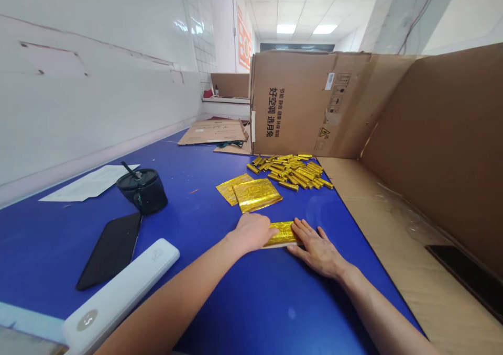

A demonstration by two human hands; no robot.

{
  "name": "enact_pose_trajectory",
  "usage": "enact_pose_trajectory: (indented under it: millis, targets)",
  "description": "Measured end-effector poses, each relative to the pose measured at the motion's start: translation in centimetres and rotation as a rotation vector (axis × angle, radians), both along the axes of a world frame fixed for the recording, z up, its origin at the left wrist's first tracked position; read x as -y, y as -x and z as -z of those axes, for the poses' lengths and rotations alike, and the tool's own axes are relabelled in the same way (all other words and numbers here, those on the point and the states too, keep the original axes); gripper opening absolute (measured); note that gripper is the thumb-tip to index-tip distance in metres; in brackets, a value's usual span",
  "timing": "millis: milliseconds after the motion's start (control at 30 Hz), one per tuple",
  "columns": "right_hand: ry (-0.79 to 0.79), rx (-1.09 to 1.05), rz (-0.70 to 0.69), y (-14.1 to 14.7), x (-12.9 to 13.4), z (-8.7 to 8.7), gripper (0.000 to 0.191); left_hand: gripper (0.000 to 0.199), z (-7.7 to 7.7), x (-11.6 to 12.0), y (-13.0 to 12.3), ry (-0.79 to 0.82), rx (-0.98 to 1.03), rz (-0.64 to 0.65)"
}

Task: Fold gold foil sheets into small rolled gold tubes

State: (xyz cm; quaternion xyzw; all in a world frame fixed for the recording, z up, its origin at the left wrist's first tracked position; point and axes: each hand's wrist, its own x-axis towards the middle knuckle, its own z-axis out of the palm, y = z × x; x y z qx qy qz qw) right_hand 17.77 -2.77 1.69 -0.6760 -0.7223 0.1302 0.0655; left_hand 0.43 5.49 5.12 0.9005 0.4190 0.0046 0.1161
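Observation:
My left hand (pixel 251 233) lies with its fingers together on the left end of a gold foil packet (pixel 282 234), pressing it onto the blue table top (pixel 243 313). My right hand (pixel 316 250) rests flat, fingers spread, with its fingertips touching the packet's right end. Beyond the hands lie two flat gold foil sheets (pixel 257 195), partly overlapping. Farther on is a loose pile of small gold foil rolls (pixel 288 170), out of reach of both hands.
To the left stand a black tumbler with a straw (pixel 142 191), a black phone (pixel 110 250), a long white plastic case (pixel 121 292) and white papers (pixel 88 183). Upright cardboard panels (pixel 306 103) rise at the far and right sides, above a flat cardboard sheet (pixel 393 229).

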Motion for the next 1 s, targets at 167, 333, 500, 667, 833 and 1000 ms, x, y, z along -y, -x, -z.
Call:
enact_pose_trajectory:
  millis: [167,333,500,667,833,1000]
  targets:
    - [0.055,-0.127,-0.001,-0.8,-0.9,-0.9,0.057,0.019,0.8,-1.9,-1.7,0.024,0.097,-0.094]
    - [-0.098,-0.315,0.041,-1.1,-1.2,0.2,0.051,0.008,2.5,-2.6,-1.9,0.182,0.294,-0.110]
    - [-0.473,-0.878,0.340,-1.8,-1.9,1.0,0.063,0.009,3.4,-2.8,-1.6,0.350,0.687,-0.161]
    - [-0.419,-1.062,0.390,-1.2,-1.6,0.3,0.058,0.012,3.5,-1.8,-2.0,0.554,1.064,-0.263]
    - [-0.192,-1.294,0.217,0.5,-0.6,-0.7,0.035,0.023,3.4,0.1,-2.7,0.753,1.250,-0.236]
    - [-0.218,-1.308,0.283,0.5,-0.6,-0.7,0.029,0.026,3.7,0.6,-2.8,0.915,1.324,-0.254]
